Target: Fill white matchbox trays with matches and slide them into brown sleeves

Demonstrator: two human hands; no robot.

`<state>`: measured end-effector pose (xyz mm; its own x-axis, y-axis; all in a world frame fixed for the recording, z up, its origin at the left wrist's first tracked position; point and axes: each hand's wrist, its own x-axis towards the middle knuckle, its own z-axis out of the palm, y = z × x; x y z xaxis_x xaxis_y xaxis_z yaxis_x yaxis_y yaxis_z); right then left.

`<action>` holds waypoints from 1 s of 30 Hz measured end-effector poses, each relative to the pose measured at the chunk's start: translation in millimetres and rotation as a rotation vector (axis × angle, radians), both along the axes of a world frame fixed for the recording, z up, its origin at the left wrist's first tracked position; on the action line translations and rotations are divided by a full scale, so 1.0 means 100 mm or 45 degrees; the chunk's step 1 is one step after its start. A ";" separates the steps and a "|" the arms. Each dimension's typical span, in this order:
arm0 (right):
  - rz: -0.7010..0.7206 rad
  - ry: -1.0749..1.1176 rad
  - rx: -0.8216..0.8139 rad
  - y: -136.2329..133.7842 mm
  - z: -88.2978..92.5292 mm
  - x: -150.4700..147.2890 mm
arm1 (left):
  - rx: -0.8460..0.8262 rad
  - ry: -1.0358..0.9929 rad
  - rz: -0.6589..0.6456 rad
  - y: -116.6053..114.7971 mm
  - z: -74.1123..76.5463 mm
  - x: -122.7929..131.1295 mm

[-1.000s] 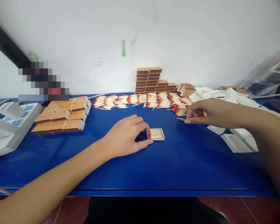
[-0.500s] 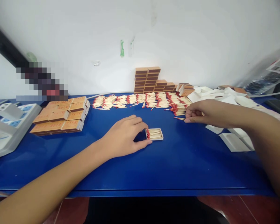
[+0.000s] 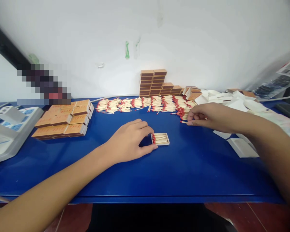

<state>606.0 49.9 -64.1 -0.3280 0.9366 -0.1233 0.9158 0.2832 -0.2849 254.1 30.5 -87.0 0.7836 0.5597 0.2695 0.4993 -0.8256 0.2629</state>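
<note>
A small white matchbox tray lies on the blue table, filled with red-headed matches lying side by side, their heads to the left. My left hand rests on the table with thumb and forefinger gripping the tray's left end. Farther right, my right hand is closed, thumb and finger at one end of a single match whose red head points left. Just behind those fingertips is the right end of a long heap of loose matches.
Orange matchboxes are stacked at left, beside a white power strip. More matchboxes rise in steps against the wall. White empty trays and loose box parts are piled at right, partly behind my right forearm.
My right hand has shifted slightly left, its fingertips now closer to the match's head. My left hand and the tray have stayed in place.
</note>
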 end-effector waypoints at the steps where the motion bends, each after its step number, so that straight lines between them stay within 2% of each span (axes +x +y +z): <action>1: 0.010 0.017 -0.002 0.01 -0.02 0.01 | -0.001 0.002 -0.003 0.00 0.00 0.00; 5: 0.080 0.107 0.015 -0.01 -0.05 -0.05 | -0.004 -0.016 0.000 -0.01 0.00 0.01; 11: 0.258 0.350 0.169 -0.29 0.05 -0.58 | 0.024 -0.039 0.002 0.00 0.00 0.04; 14: 0.324 0.379 0.193 -0.38 -0.01 -0.77 | 0.049 -0.049 -0.004 0.00 0.00 0.06; 17: 0.321 0.343 0.235 -0.40 -0.11 -0.82 | 0.044 -0.054 -0.015 0.00 0.00 0.09; 20: 0.331 0.339 0.237 -0.38 -0.13 -0.81 | 0.033 -0.059 -0.027 -0.01 0.00 0.08; 23: 0.304 0.335 0.292 -0.34 -0.05 -0.72 | 0.017 -0.064 -0.024 0.00 0.00 0.06; 26: 0.200 0.255 0.407 -0.24 0.05 -0.50 | -0.005 -0.054 -0.017 0.01 -0.01 0.03; 30: 0.062 0.127 0.371 -0.06 0.05 -0.12 | -0.021 -0.042 -0.009 0.02 -0.02 0.02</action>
<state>594.0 43.6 -58.7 -0.3701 0.9107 0.1833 0.8709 0.4088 -0.2727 255.7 32.8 -88.8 0.7784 0.5589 0.2860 0.4845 -0.8244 0.2927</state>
